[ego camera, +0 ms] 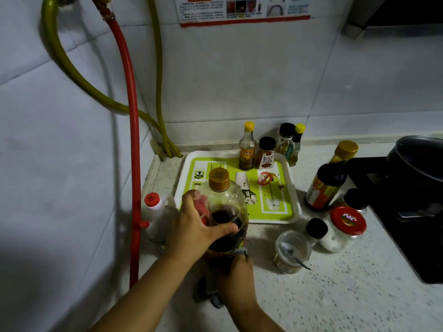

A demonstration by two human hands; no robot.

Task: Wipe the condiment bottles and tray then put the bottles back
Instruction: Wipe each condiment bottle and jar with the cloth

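Left hand grips big bottle; right hand rubs cloth at base. Tray beyond, stained; most bottles apparently unwiped.

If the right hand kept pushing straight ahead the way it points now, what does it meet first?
Almost at once the base of the big dark sauce bottle, which the right hand is already pressing a grey cloth against. Beyond it likely lies the green tray, though depth is unclear.
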